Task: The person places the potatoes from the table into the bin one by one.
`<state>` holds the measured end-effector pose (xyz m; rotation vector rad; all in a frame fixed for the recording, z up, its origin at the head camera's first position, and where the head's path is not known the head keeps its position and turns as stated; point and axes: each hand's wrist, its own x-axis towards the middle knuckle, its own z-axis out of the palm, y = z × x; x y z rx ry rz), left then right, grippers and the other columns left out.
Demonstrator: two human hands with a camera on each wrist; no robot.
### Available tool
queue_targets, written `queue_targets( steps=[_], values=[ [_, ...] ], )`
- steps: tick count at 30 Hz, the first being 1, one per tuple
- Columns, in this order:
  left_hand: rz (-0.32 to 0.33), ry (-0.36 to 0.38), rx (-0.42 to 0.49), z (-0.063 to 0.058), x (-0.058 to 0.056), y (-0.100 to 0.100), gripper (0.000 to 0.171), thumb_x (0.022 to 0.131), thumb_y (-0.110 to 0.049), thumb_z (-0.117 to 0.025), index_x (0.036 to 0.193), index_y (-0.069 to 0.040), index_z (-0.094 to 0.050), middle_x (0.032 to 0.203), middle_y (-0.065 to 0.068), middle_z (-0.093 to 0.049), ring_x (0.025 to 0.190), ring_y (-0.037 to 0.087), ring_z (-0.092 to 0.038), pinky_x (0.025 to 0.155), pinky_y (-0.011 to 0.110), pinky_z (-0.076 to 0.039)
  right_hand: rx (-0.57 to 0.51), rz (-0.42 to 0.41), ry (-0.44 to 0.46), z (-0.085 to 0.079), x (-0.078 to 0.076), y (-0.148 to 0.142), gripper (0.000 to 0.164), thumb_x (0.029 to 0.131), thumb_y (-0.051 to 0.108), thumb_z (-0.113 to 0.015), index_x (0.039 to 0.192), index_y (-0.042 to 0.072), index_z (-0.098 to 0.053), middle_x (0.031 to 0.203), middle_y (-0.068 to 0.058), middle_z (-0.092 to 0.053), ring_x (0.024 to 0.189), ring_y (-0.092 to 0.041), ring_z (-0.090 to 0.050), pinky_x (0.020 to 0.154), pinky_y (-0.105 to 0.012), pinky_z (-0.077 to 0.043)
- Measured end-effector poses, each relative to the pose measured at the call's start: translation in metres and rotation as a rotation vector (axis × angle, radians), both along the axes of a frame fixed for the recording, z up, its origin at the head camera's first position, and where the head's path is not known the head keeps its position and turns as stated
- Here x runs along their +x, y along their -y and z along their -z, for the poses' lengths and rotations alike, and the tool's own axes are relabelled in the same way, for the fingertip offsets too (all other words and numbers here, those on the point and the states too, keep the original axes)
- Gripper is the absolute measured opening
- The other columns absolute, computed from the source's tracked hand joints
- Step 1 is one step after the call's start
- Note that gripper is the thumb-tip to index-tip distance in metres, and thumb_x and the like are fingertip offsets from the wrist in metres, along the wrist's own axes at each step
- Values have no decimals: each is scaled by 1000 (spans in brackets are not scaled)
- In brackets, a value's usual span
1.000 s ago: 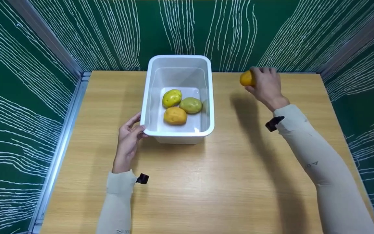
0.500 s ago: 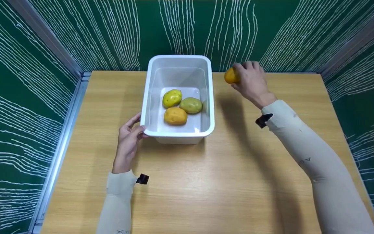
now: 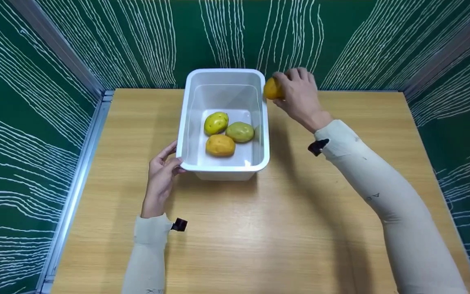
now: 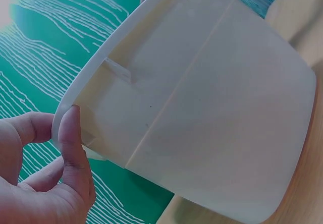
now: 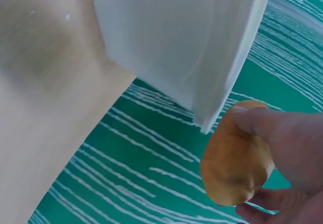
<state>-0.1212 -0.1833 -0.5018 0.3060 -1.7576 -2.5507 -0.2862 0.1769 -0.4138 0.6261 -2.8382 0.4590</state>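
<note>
A white plastic bin [image 3: 223,168] stands on the table, and my left hand [image 3: 160,177] pinches its rim at the near left corner, thumb on one side and fingers on the other. Inside the bin lie a yellow mango [image 3: 216,123], a green mango [image 3: 240,132] and an orange-yellow mango [image 3: 220,145], close together on the floor. My right hand [image 3: 300,96] grips another orange mango [image 3: 273,89] beside the bin's far right corner, at about rim height. In the right wrist view this orange mango [image 5: 234,158] sits between thumb and fingers, just outside the rim.
The wooden table [image 3: 235,237] extends toward me and to both sides of the bin. Green walls [image 3: 341,36] with white wavy lines enclose it at the back, left and right. A metal rail [image 3: 78,192] runs along the left edge.
My right hand has moved left and slightly farther back with the orange mango, coming up beside the bin. The left hand, the bin and the mangoes inside have stayed in place.
</note>
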Motion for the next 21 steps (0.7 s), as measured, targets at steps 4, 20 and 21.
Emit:
queue_targets(
  steps=[4, 20, 21],
  values=[
    [-4, 4, 2, 0, 0, 0, 57, 93, 17, -55, 149, 10, -51, 129, 19, -54, 73, 16, -70, 57, 18, -62, -5, -17, -13, -4, -1, 13, 54, 97, 23, -79, 144, 5, -58, 139, -25, -58, 132, -46, -45, 118, -61, -39],
    [19, -13, 0, 0, 1, 1, 57, 94, 16, -55, 150, 10, -50, 127, 15, -54, 79, 14, -66, 58, 16, -60, -5, 60, 83, -15, -11, 56, 60, 98, 29, -77, 149, 7, -53, 143, -24, -57, 132, -43, -46, 118, -57, -40],
    [17, -12, -1, 0, 0, 2, 57, 94, 16, -55, 150, 10, -50, 127, 15, -54, 79, 15, -67, 58, 17, -60, -5, 70, 97, -14, -13, 58, 61, 98, 30, -77, 149, 7, -53, 143, -24, -57, 132, -43, -46, 119, -57, -39]
  ],
)
